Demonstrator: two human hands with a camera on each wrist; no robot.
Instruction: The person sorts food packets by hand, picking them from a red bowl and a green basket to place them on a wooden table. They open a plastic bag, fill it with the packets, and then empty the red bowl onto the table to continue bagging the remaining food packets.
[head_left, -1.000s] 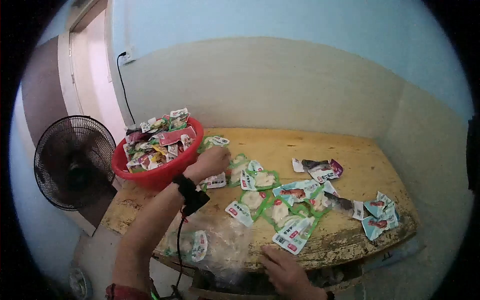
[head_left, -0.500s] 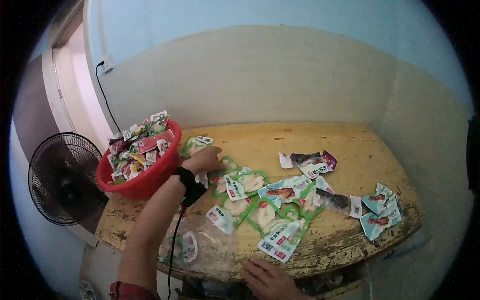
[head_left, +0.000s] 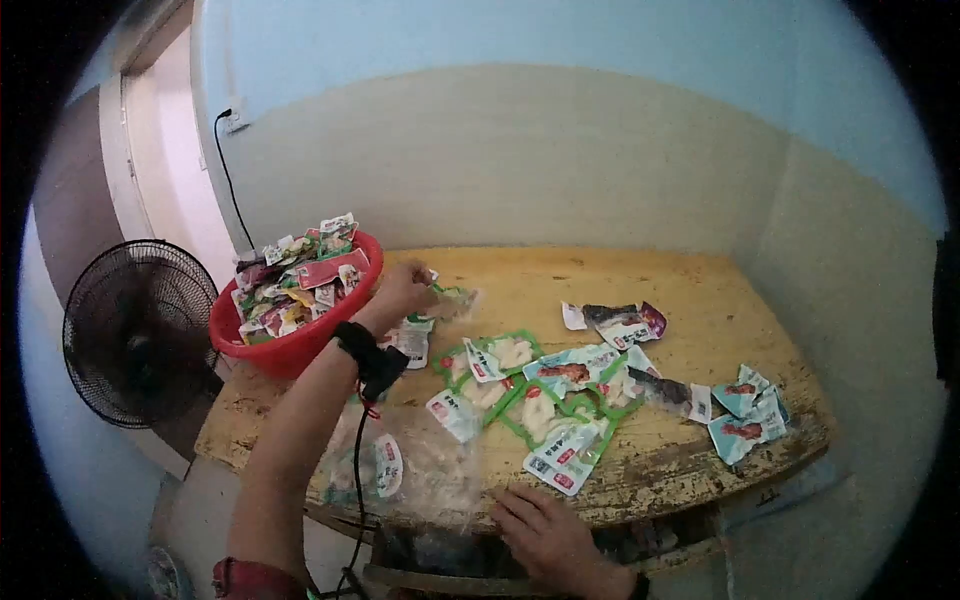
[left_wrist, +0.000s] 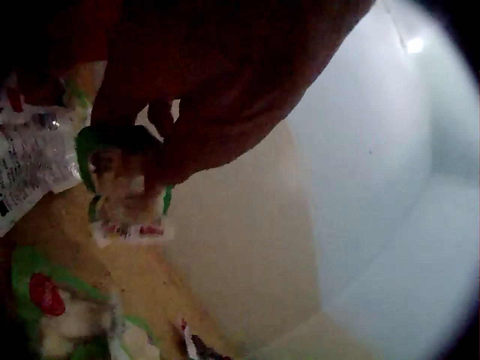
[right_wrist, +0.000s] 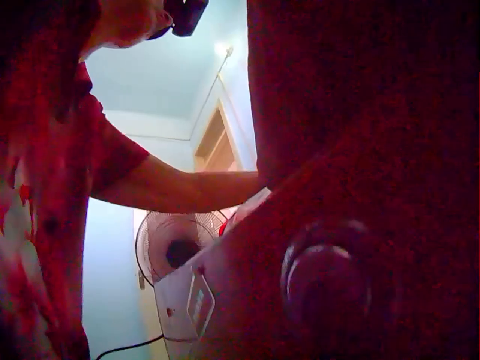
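Observation:
My left hand (head_left: 418, 290) is raised just right of the red basin (head_left: 330, 335) and pinches a small green-edged snack packet (head_left: 452, 300) above the table. The left wrist view shows the fingers (left_wrist: 180, 142) curled round that packet (left_wrist: 124, 202), which hangs below them. Several more green-and-white packets (head_left: 530, 400) lie spread over the middle of the yellow wooden table (head_left: 600, 275). My right hand (head_left: 535, 528) rests flat on the table's worn front edge, beside a clear plastic bag (head_left: 430, 480) with a packet inside. The right wrist view is mostly dark.
The red basin is heaped with mixed snack packets (head_left: 295, 275). Dark packets (head_left: 622, 322) lie at the back centre, teal ones (head_left: 745, 418) near the right edge. A black floor fan (head_left: 140, 330) stands left of the table. Walls close the back and right sides.
My left hand has lifted a green-edged packet off the table and now holds it up near the basin. The right hand stays at the front edge.

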